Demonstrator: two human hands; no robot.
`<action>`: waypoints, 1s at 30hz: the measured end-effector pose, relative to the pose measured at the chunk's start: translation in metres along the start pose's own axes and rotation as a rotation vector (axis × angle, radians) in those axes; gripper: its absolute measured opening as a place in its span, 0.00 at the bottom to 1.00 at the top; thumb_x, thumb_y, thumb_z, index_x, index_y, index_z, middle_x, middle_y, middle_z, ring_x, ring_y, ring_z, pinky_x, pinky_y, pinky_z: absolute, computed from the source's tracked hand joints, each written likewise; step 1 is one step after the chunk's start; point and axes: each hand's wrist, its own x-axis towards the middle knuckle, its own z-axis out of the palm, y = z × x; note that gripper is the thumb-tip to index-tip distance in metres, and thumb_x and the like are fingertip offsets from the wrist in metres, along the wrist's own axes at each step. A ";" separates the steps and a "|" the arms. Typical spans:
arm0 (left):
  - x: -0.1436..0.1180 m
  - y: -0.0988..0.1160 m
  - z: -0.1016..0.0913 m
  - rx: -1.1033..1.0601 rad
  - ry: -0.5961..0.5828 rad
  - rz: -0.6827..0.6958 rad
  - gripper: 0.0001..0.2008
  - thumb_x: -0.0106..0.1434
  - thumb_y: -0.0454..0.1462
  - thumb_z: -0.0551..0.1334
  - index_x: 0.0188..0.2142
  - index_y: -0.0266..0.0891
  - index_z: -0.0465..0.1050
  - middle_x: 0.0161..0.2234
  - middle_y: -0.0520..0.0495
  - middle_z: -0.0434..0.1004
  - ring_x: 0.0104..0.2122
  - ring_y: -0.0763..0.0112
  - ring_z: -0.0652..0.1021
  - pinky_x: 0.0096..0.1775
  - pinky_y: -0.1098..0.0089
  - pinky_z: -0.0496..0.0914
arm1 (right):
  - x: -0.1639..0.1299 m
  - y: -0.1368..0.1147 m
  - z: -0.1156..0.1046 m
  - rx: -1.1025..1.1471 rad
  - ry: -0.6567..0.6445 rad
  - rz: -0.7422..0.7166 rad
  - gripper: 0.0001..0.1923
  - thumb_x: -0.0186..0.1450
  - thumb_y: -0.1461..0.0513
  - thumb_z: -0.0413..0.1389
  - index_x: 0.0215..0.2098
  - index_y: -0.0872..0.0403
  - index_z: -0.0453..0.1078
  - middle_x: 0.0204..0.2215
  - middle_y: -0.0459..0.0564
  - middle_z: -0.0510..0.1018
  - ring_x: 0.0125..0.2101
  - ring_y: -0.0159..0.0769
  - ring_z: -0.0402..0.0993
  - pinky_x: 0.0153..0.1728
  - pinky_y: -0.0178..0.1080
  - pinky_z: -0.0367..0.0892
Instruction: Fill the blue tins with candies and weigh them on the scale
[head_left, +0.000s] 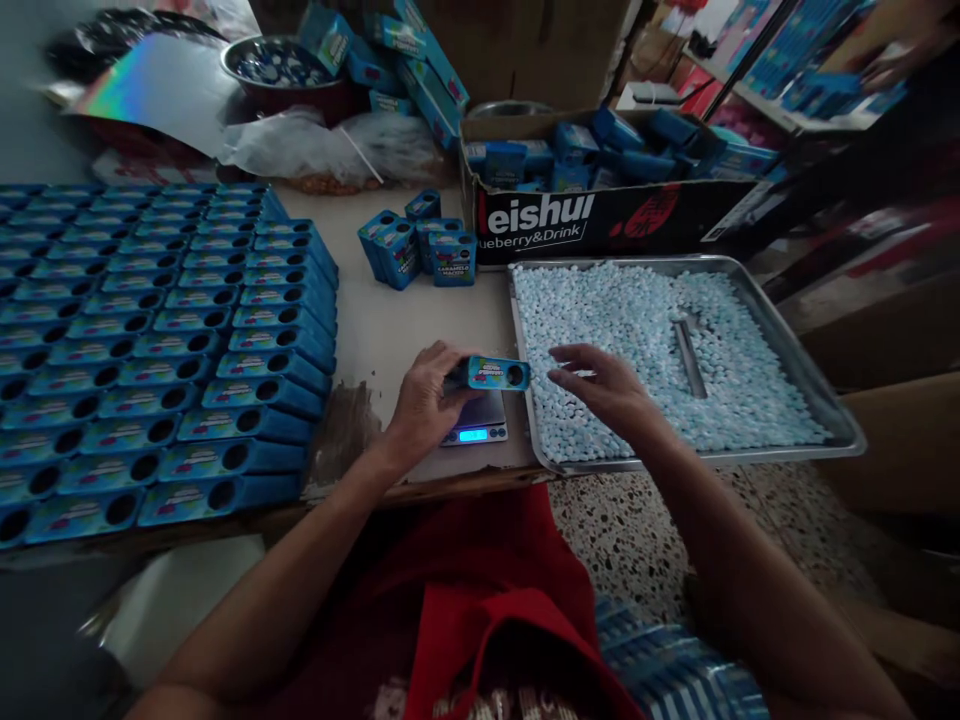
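Note:
My left hand (pixel 429 402) grips a small blue candy box (pixel 489 373) from its left side, with the dark round hole in its top facing up. Just beneath the box is a digital scale (pixel 487 418), its display lit blue; the box hides part of its plate. Over the left edge of a metal tray (pixel 531 420) hovers my right hand (pixel 600 380), thumb and fingers apart, nothing visible between them. Small pale blue and white candies (pixel 600 300) fill most of the tray. A flat metal strip (pixel 690 358) lies among them.
Rows of blue boxes (pixel 172 340) cover the table's left. A few more boxes (pixel 420 245) stand behind the scale. A black carton (pixel 600 215) of boxes sits behind the tray. Plastic bags (pixel 330 150) and a bowl (pixel 281 85) are at the back left.

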 end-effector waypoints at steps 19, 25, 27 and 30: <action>0.034 -0.020 0.026 -0.253 0.188 -0.199 0.24 0.59 0.48 0.73 0.50 0.41 0.74 0.48 0.46 0.80 0.48 0.61 0.80 0.52 0.61 0.76 | 0.002 -0.019 0.032 1.466 0.055 0.635 0.15 0.77 0.57 0.48 0.51 0.59 0.69 0.37 0.59 0.80 0.40 0.40 0.82 0.41 0.38 0.82; -0.009 -0.018 0.007 -0.416 0.154 -0.416 0.25 0.53 0.47 0.77 0.46 0.40 0.74 0.45 0.45 0.83 0.47 0.60 0.82 0.55 0.58 0.75 | 0.001 -0.011 0.027 1.366 0.095 0.554 0.20 0.64 0.74 0.53 0.53 0.60 0.70 0.39 0.56 0.82 0.38 0.34 0.83 0.42 0.33 0.81; -0.022 -0.019 0.005 -0.411 0.128 -0.450 0.25 0.53 0.48 0.77 0.45 0.40 0.75 0.45 0.44 0.84 0.48 0.59 0.82 0.55 0.57 0.76 | -0.001 -0.007 0.027 1.291 0.073 0.516 0.17 0.64 0.75 0.54 0.50 0.59 0.72 0.37 0.54 0.82 0.33 0.30 0.80 0.36 0.28 0.80; -0.032 -0.021 0.006 -0.399 0.118 -0.442 0.26 0.54 0.48 0.76 0.47 0.39 0.76 0.45 0.44 0.84 0.48 0.58 0.83 0.55 0.56 0.76 | -0.006 -0.009 0.029 1.123 -0.020 0.420 0.10 0.66 0.69 0.60 0.46 0.58 0.76 0.32 0.49 0.81 0.25 0.25 0.73 0.27 0.26 0.74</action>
